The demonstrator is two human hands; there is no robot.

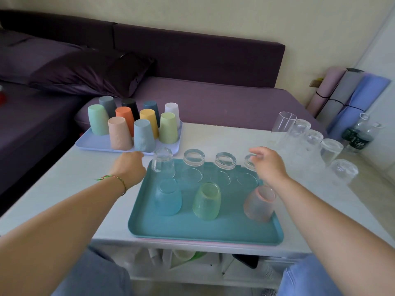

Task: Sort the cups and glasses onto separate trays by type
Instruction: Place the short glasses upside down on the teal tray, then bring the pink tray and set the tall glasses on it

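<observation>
While coloured cups (119, 135) stand upturned on the lilac tray (100, 144), your left hand (129, 166) is near its front edge, fingers straight, holding nothing. Clear glasses (193, 160) and tinted glasses (206, 200) stand on the teal tray (192, 230). Your right hand (268, 166), loosely spread, is over its rightmost clear glass (248, 164); further glasses (331, 149) stand on the table (213, 135) beside.

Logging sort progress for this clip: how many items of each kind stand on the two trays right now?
Opaque plastic cups on the lavender tray: 10
Clear glasses on the teal tray: 4
Tinted glasses on the teal tray: 3
Total on trays: 17
</observation>
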